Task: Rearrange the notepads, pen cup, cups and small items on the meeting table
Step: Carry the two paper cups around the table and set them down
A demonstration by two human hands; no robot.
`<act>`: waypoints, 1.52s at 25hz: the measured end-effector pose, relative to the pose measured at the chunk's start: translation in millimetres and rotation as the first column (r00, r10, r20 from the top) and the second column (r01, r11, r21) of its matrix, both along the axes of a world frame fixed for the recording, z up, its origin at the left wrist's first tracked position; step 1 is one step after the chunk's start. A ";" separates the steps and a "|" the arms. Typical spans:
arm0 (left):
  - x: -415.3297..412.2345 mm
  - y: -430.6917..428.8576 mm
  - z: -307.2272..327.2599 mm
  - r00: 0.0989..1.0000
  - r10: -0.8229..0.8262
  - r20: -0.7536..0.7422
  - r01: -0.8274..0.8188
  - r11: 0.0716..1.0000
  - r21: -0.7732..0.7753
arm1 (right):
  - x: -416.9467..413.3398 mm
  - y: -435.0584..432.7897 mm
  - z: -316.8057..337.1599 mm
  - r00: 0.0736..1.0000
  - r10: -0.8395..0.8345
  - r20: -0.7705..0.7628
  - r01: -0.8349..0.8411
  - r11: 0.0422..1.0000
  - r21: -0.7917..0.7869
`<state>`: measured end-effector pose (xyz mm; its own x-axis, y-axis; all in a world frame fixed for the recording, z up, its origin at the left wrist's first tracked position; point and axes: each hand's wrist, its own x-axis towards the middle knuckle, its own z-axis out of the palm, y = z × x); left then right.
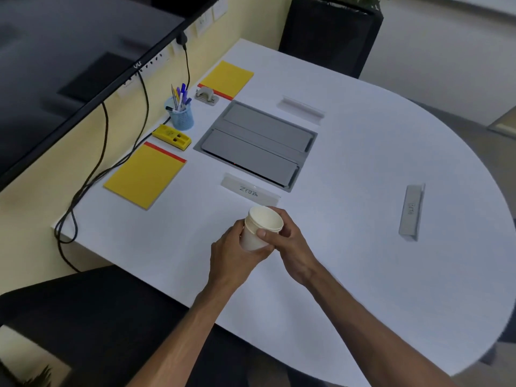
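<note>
A stack of white paper cups is held just above the white meeting table, near its front middle. My left hand wraps the lower part of the stack. My right hand grips the rim of the top cup from the right. Two yellow notepads lie at the left: one near, one far. Between them stand a blue mesh pen cup full of pens, a yellow stapler-like item and a grey hole punch.
A grey cable hatch sits in the table's middle. Name plates lie near it, behind it and at the right. A monitor with hanging cables stands left. A black chair is below, a black planter behind.
</note>
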<state>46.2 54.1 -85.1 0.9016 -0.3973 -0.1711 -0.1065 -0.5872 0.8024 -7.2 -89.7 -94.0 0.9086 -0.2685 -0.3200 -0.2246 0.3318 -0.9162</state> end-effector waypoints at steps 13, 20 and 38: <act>-17.3 -140.2 -69.3 0.984 0.101 -0.145 -0.096 0.995 0.036 | -15.5 -157.8 -21.2 0.964 -0.266 0.030 0.266 0.964 -0.020; 7.8 -183.5 -112.1 0.964 0.244 -0.110 -0.245 0.970 0.004 | -40.2 -203.6 -69.4 0.953 -0.294 -0.066 0.290 0.954 -0.070; 5.0 -208.4 -150.9 0.945 0.289 -0.151 -0.297 0.954 -0.034 | -66.6 -215.3 -116.1 0.974 -0.197 -0.115 0.165 0.956 -0.241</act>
